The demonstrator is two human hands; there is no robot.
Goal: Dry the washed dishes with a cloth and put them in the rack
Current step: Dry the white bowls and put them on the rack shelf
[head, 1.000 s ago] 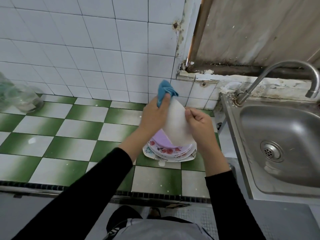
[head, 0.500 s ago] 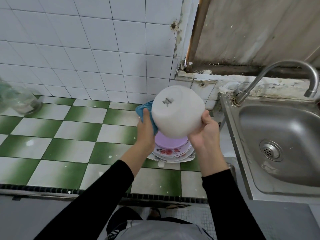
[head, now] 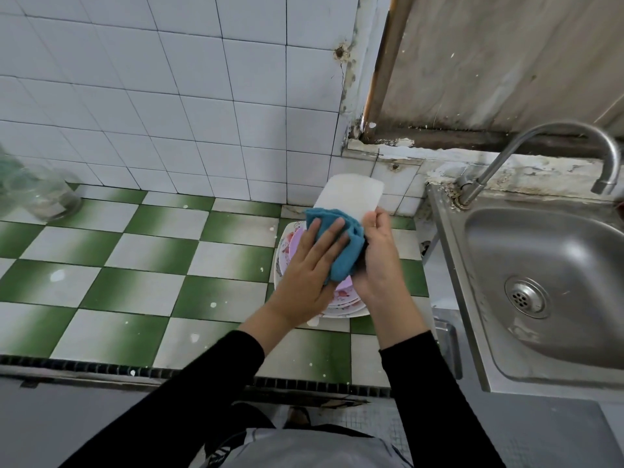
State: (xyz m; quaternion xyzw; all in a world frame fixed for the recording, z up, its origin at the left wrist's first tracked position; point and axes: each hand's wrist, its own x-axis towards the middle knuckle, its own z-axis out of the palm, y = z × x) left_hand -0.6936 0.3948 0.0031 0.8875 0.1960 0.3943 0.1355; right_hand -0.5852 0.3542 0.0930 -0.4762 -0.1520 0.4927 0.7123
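Fingers [head: 327,234] of the left hand [head: 304,275] lie straight and together, flat on the cloth [head: 341,261], pressing it against the near face of the dish [head: 351,195]. The right hand [head: 380,265] carries the dish from the other side. Its fingers [head: 376,221] curl round the right edge, and how far they reach behind cannot be seen. So the dish is in the air, sandwiched between the two hands. It stands on edge above the plates [head: 287,255] stacked on the bench [head: 152,265], and as far as I can judge it does not touch them.

The relation that matters is this: the bare white part of the dish lies straight beyond the left fingertips, up and away from the person, towards the wall. Its visible top edge runs left to right, and the lower part is hidden by cloth and hands.

My reading is that drying is under way, with the upper part not under the cloth. The next stroke would push the cloth forward along the fingers' own line, or the right hand would turn the dish to bring that part under the cloth. The right hand alone bears the weight, so it is the one to carry the dish off. No rack shows. The sink [head: 540,282] lies to the right of the right hand.
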